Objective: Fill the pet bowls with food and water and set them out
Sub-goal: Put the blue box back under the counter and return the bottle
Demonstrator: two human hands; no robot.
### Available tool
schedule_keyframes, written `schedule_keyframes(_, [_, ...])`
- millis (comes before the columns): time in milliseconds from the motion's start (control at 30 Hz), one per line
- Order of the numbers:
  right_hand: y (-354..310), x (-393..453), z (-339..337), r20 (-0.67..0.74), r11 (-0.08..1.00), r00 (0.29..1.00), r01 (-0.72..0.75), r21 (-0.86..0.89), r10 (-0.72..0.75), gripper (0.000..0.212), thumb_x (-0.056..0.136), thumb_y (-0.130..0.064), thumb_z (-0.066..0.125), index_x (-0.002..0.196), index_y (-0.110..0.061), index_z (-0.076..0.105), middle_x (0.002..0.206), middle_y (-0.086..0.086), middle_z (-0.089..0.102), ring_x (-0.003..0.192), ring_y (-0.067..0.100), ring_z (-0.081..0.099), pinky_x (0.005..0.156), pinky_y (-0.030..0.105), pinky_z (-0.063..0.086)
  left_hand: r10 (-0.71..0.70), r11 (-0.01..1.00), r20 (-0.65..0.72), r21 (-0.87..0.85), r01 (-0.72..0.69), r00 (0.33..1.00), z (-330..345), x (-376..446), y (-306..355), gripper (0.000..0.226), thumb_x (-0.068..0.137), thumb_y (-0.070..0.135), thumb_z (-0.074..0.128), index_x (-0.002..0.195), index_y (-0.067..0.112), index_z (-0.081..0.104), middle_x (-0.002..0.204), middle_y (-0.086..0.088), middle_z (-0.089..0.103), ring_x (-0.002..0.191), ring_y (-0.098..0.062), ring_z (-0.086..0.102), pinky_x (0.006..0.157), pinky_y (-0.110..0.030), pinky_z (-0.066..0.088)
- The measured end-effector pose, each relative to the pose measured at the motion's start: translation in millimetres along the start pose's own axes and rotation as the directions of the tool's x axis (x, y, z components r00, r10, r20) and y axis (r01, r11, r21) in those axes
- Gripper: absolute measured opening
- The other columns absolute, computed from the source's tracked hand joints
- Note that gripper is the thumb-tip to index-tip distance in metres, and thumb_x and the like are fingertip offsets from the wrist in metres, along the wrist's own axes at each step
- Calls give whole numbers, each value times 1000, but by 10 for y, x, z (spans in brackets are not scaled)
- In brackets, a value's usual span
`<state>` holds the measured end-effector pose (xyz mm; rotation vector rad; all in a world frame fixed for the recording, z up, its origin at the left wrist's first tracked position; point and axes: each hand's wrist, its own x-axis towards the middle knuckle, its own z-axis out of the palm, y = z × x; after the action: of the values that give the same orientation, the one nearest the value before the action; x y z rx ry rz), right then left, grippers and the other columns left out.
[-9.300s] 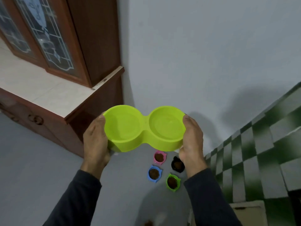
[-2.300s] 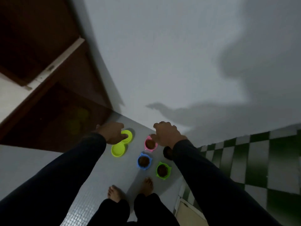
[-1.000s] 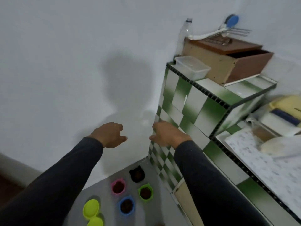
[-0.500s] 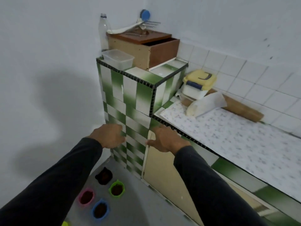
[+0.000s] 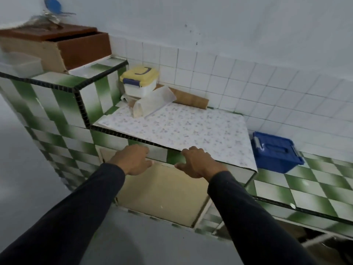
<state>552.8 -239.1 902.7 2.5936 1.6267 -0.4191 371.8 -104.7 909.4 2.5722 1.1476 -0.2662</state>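
**Reaching out over the kitchen counter, with no bowl in either hand**

Hovering nearest the camera, two dark-sleeved arms stretch forward side by side. The left hand [image 5: 133, 159] hangs palm down with its fingers loosely curled, and the right hand [image 5: 198, 162] matches it, thumb pointing inward; neither holds anything. Both sit in front of the counter's edge, above a plain beige cupboard door [image 5: 162, 192] set into the green-and-white checked tiling. Whether they touch the tiles cannot be told.

The pet bowls are nowhere in this view, so the task's own things lie outside what the camera sees. Empty hands held low and forward suggest a person between steps, probably turning toward whatever is needed next.

Just beyond the fingers a flower-patterned liner [image 5: 181, 127] covers the counter, likely to protect the surface. At its far end a pale bag [image 5: 152, 103] lies on its side, a yellow-lidded tub [image 5: 140, 81] stands behind it, and a brown roll [image 5: 189, 99] rests against the wall tiles. To the right, on a lower tiled surface, sits a blue lidded box [image 5: 275, 152] with latches closed.

Farther left, a raised tiled ledge carries a clear container [image 5: 19, 65] and a wooden box [image 5: 55, 46], with a blue-headed utensil [image 5: 51, 5] on top, blurred.
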Motion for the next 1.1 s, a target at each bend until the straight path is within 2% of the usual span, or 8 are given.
schedule_keyframes(100, [502,-255,81,-8,998,999,-50,31,50,59,102,-56,44,148,-19,43,145,13,46,130,35,46,108,52,40,55,998,22,15,-55,998,174,25,507,63,102,56,51,155,24,42,157,-8,44,138,-30,47,112,-44,43])
schedule_keyframes(300, [1436,-787,169,-23,980,985,-170,105,174,48,104,-47,41,139,-16,50,137,14,52,125,36,49,106,52,42,170,981,33,85,-172,985,458,97,1486,59,103,56,46,152,22,45,155,-8,46,138,-29,47,110,-47,44])
schedule_keyframes(400, [1853,-1035,204,-42,962,969,-234,137,242,48,103,-48,42,140,-18,50,139,13,53,125,33,51,106,52,43,254,961,40,101,-257,966,562,181,1935,62,103,57,46,155,22,42,157,-6,44,138,-28,47,112,-46,42])
schedule_keyframes(533, [2381,-1373,250,-56,929,938,-328,169,341,41,103,-47,46,130,-18,56,134,10,58,120,31,54,101,49,46,344,926,69,142,-351,936,679,287,2573,58,103,56,46,152,25,44,149,-6,50,130,-28,52,106,-45,47])
schedule_keyframes(633, [2707,-1584,299,-38,903,914,-392,175,404,38,103,-46,46,126,-17,57,131,12,57,118,33,53,101,51,45,407,900,84,136,-415,910,791,336,2972,58,103,54,48,154,26,42,151,-6,48,133,-29,50,107,-45,46])
schedule_keyframes(767, [3069,-1726,374,-21,867,881,-460,189,472,45,103,-48,44,134,-17,53,135,13,55,122,34,52,102,51,45,462,871,126,122,-476,878,946,456,3377,60,102,53,49,155,26,41,152,-8,46,135,-30,49,110,-45,45])
schedule_keyframes(933, [3433,-1726,460,-5,837,858,-500,222,513,48,103,-49,45,138,-18,51,138,12,53,125,34,51,105,51,43,496,847,135,141,-512,858,1069,658,3727,56,101,55,50,149,26,50,148,-9,51,131,-31,52,106,-47,48])
schedule_keyframes(1100, [3886,-1551,547,7,806,837,-529,266,547,53,100,-54,48,138,-17,52,137,12,53,124,34,52,104,51,45,531,828,130,130,-545,838,1160,1031,4018,60,103,53,49,155,25,42,154,-8,43,136,-30,48,108,-45,46])
